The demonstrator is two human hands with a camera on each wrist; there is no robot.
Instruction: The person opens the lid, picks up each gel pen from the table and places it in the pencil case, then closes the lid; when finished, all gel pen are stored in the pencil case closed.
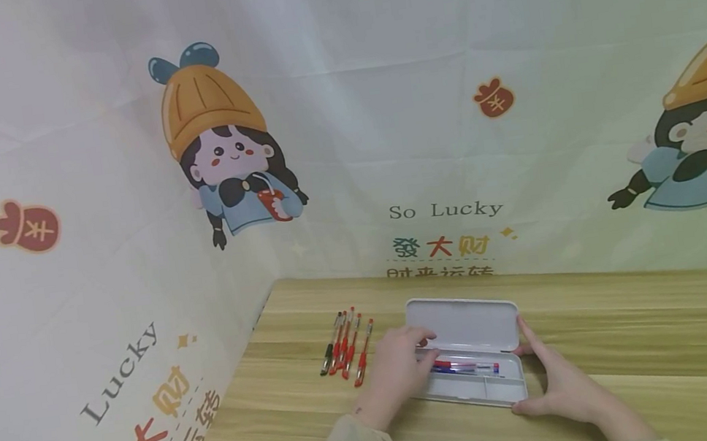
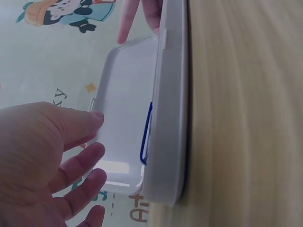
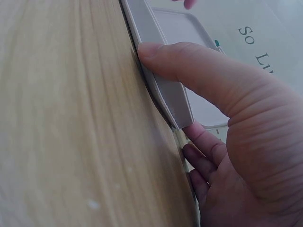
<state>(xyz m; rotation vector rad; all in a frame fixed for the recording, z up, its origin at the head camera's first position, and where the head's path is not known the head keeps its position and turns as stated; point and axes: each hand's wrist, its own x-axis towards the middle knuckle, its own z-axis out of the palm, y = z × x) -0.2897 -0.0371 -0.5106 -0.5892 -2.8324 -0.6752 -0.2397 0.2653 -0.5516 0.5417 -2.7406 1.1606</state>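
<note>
A pale grey pencil case [image 1: 450, 387] lies on the table with its hinged lid [image 1: 462, 325] raised. Inside its back compartment rest a red pen and a blue pen [image 1: 464, 368]; the left hand hides their left ends. My left hand [image 1: 401, 365] hovers over the case's left end, fingers loosely bent; in the left wrist view nothing lies between thumb and fingers. At the right end, my right hand [image 1: 561, 379] grips the case. Its thumb [image 3: 165, 59] presses the front wall, while the fingers reach round to the back and lid.
Left of the case lie several red-capped pens [image 1: 360, 356] and one black pen [image 1: 327, 360], side by side. The wooden table [image 1: 639, 332] meets a printed cloth backdrop [image 1: 331, 142] behind and at the left.
</note>
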